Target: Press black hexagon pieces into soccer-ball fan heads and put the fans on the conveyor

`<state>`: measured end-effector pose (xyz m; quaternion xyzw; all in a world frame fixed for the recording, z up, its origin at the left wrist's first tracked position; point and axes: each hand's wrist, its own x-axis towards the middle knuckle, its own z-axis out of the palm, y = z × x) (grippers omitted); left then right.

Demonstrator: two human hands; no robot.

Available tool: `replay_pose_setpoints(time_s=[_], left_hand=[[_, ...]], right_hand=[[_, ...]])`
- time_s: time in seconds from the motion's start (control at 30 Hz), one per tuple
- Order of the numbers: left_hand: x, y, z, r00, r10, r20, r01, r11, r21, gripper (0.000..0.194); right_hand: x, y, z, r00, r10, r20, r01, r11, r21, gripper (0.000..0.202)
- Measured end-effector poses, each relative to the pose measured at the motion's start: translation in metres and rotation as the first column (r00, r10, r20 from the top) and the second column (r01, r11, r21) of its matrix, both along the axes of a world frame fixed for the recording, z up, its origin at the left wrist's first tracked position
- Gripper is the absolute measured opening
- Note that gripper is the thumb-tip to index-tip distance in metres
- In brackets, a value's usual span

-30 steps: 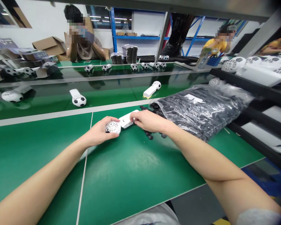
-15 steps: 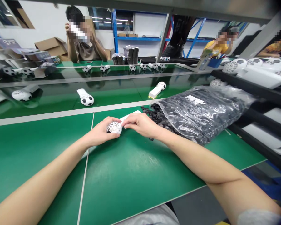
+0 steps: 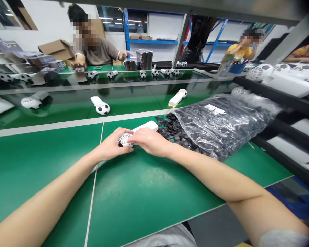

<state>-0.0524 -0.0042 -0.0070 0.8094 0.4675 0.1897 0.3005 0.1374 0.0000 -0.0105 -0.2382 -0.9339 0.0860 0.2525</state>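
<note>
A white handheld fan (image 3: 149, 126) with a soccer-ball head lies on the green worktop, its handle pointing right and away. My left hand (image 3: 112, 144) is curled around the fan's openwork ball head (image 3: 124, 139), thumb in front and fingers behind. The fingers of my right hand (image 3: 149, 141) are drawn together, their tips touching the right side of the ball head. Whatever may be between those tips is hidden. Just right of the handle, a pile of small flat black pieces (image 3: 181, 135) spills from a clear plastic bag (image 3: 226, 120).
Beyond the worktop's pale strip, a shiny green conveyor belt (image 3: 134, 99) carries several similar fans, including one fan (image 3: 102, 108) and another (image 3: 179, 97). Black racks (image 3: 285, 99) with white parts stand at right. Co-workers (image 3: 98, 48) sit across the line.
My right fingertips have moved left onto the ball head, exposing more of the handle. Fans on the near belt have shifted right. The co-worker opposite has lowered both hands.
</note>
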Motion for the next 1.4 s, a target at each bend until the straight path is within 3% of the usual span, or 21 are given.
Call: replay_pose_setpoints(time_s=[0.07, 0.13, 0.3, 0.43, 0.83, 1.4], left_hand=[[0.001, 0.0, -0.002, 1.0, 0.001, 0.008, -0.002, 1.0, 0.023, 0.051], [0.002, 0.0, -0.004, 1.0, 0.007, 0.015, -0.008, 0.999, 0.051, 0.053], [0.006, 0.0, -0.01, 0.998, 0.035, 0.046, -0.041, 0.991, 0.129, 0.039], [0.008, -0.001, -0.011, 0.996, 0.04, 0.076, -0.05, 0.989, 0.136, 0.032], [0.006, 0.0, -0.009, 0.994, 0.032, 0.1, -0.039, 0.997, 0.073, 0.031], [0.004, 0.001, -0.008, 0.999, 0.017, 0.052, -0.021, 0.997, 0.079, 0.041]], right_hand=[[-0.004, 0.0, -0.001, 1.0, 0.024, 0.02, -0.025, 0.998, 0.054, 0.019], [-0.006, 0.0, -0.003, 0.998, 0.051, -0.026, -0.05, 0.998, 0.027, 0.015], [-0.006, 0.005, -0.011, 0.967, 0.017, -0.253, -0.069, 0.978, -0.199, 0.02], [-0.006, 0.007, -0.015, 0.95, -0.01, -0.311, -0.095, 0.943, -0.32, 0.023], [-0.006, 0.009, -0.017, 0.928, -0.019, -0.373, -0.133, 0.917, -0.376, 0.018], [-0.005, 0.009, -0.016, 0.933, 0.005, -0.36, -0.116, 0.951, -0.287, 0.008]])
